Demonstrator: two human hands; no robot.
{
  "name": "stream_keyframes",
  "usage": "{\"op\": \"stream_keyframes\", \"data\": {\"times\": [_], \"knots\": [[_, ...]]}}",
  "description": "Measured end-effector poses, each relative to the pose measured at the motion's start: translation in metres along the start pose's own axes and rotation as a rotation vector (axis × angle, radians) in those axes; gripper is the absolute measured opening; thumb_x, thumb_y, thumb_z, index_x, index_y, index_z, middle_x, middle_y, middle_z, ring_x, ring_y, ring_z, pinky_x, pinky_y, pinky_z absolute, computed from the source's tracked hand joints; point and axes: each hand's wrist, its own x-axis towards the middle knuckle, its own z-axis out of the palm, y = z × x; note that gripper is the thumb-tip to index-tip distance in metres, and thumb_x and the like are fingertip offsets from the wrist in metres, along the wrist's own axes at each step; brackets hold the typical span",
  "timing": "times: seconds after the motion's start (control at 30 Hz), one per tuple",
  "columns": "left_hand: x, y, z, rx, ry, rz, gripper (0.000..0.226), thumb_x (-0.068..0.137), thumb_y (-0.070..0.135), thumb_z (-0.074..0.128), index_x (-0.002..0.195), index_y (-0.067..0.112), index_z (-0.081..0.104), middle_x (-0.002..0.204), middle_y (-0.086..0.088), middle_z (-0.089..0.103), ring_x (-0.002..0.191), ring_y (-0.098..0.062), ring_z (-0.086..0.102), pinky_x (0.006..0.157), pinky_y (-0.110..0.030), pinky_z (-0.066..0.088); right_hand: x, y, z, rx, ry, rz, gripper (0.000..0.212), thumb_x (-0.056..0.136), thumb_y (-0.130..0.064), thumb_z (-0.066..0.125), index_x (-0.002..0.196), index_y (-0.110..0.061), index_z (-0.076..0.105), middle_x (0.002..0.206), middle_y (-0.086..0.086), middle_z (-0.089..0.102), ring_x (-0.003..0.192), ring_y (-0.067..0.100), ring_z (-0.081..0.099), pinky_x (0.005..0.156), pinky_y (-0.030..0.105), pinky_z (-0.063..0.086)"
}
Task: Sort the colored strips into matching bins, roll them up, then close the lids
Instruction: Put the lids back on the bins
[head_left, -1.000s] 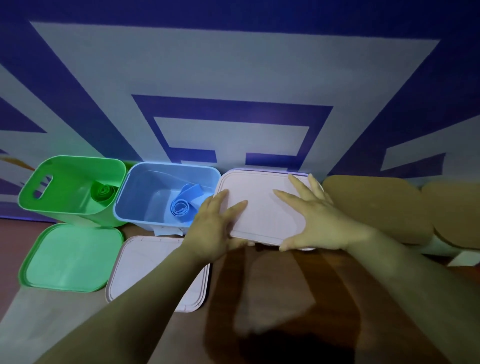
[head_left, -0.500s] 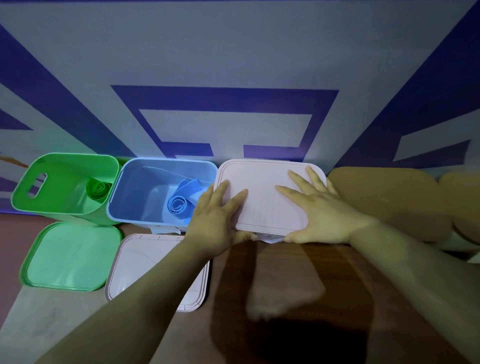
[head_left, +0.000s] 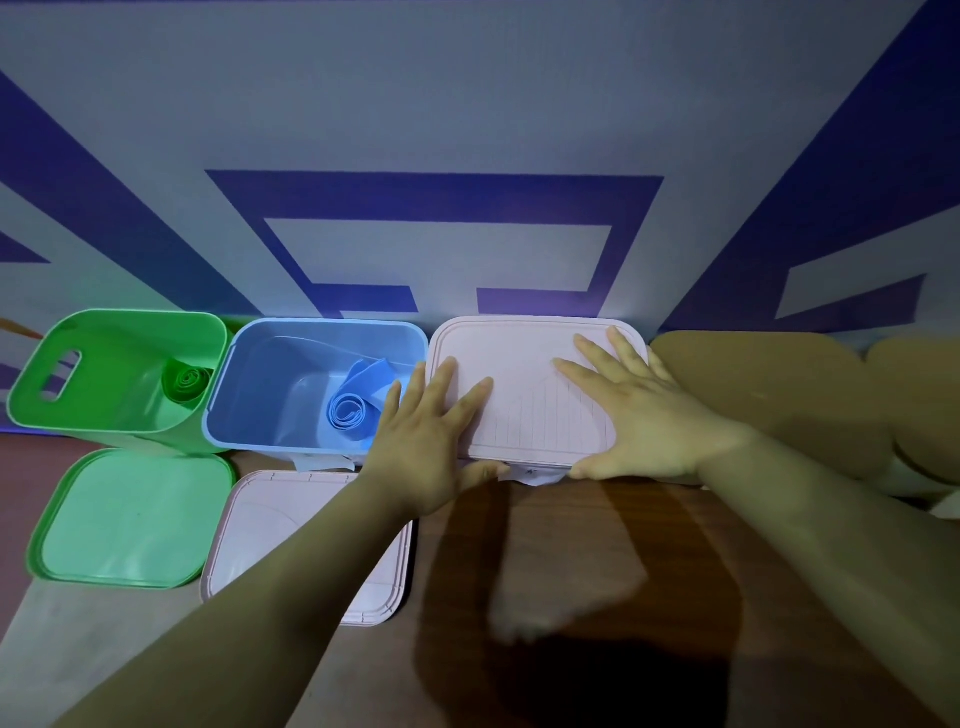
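Both hands lie flat with fingers spread, left hand and right hand pressing the pink lid; neither grip is closed around it.

At the desk's far edge, against the wall, the left bin, middle bin and right lid stand in a row. The left roll lies in the left bin, the middle roll in the middle bin. The left loose lid and middle loose lid each lie before their bin. The left hand and right hand rest flat on the right lid.

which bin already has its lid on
The one right of the blue bin: pink lid on, left hand and right hand pressing it; the green bin and blue one stand open.
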Motion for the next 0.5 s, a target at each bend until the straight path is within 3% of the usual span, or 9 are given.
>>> {"op": "stream_keyframes", "data": {"times": [0.23,0.4,0.5], "knots": [[-0.001,-0.005,0.006,0.021,0.042,0.03,0.086,0.082,0.086,0.023,0.153,0.043,0.001,0.165,-0.005,-0.003,0.151,-0.033,-0.008,0.119,-0.058,0.003,0.002,0.001,0.009,-0.05,0.003,0.003,0.115,0.061,-0.087,0.051,0.151,-0.047,-0.009,0.162,-0.011,-0.021,0.145,0.018,-0.033,0.12,0.05,-0.012],[-0.001,-0.002,0.006,0.012,0.043,0.007,0.077,0.087,0.081,0.009,0.153,0.044,-0.001,0.165,-0.003,-0.005,0.151,-0.028,-0.013,0.12,-0.057,-0.001,0.003,0.008,0.015,-0.068,-0.012,-0.011,0.112,0.064,-0.094,0.04,0.151,-0.047,-0.011,0.16,-0.011,-0.027,0.143,0.018,-0.037,0.116,0.041,-0.021],[0.001,-0.003,0.005,0.013,0.037,0.011,0.081,0.084,0.084,0.008,0.154,0.043,0.005,0.165,-0.005,0.001,0.152,-0.028,-0.01,0.119,-0.058,0.0,0.004,0.01,0.02,-0.115,0.01,-0.016,0.11,0.064,-0.098,0.029,0.15,-0.046,-0.015,0.16,-0.009,-0.028,0.143,0.019,-0.037,0.117,0.042,-0.02]]}}
